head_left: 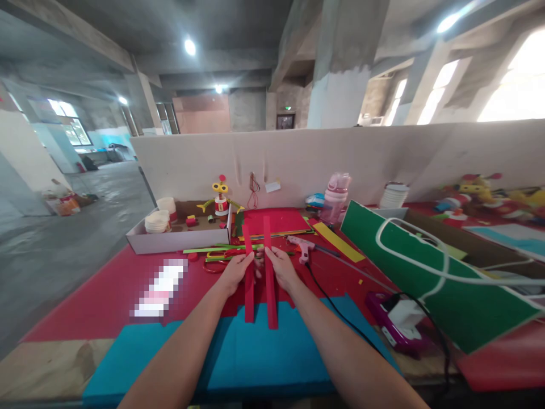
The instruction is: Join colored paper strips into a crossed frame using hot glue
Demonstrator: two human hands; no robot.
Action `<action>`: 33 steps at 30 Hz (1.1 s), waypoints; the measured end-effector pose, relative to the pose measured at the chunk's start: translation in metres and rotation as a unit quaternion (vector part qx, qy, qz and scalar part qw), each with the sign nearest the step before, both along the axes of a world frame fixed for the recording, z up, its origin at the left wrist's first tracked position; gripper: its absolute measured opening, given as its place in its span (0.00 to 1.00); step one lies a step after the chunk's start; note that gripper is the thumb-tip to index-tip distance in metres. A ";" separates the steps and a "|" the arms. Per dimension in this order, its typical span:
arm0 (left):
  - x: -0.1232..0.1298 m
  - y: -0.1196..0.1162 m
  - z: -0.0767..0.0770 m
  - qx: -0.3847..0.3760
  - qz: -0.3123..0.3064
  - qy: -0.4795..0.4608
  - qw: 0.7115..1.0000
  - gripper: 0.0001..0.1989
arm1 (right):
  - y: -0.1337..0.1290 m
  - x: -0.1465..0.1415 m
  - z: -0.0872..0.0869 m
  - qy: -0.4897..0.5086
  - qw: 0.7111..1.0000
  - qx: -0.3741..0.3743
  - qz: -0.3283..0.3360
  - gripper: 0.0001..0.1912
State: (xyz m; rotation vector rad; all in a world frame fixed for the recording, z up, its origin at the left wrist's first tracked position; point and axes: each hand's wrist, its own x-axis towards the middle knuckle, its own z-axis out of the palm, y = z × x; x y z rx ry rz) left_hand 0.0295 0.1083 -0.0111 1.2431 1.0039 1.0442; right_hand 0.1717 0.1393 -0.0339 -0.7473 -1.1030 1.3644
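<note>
Left hand (237,271) pinches one red strip (249,284), right hand (281,268) pinches another (270,284). Strips side by side, apart, lower ends over blue sheet (264,352) on surface. Pink glue gun (303,247) just beyond right hand.

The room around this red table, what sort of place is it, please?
Probably a craft workshop in an unfinished concrete building: the pillar is rough and partly painted, and on the red table are a glue gun and a little yellow figure.
</note>
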 end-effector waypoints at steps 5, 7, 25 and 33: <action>-0.019 0.010 0.005 0.016 0.041 0.082 0.996 0.18 | -0.002 0.002 0.003 0.048 0.997 -0.053 0.003 0.18; -0.030 0.015 0.006 0.044 0.063 0.176 0.981 0.16 | -0.004 0.003 0.005 0.047 0.996 -0.068 0.024 0.17; -0.027 0.005 0.022 0.059 0.037 0.012 0.997 0.19 | -0.025 -0.001 0.019 -0.105 0.968 -0.082 0.212 0.22; -0.032 0.006 0.023 0.082 0.054 -0.011 0.995 0.18 | -0.022 0.001 0.016 0.023 0.950 -0.147 0.274 0.18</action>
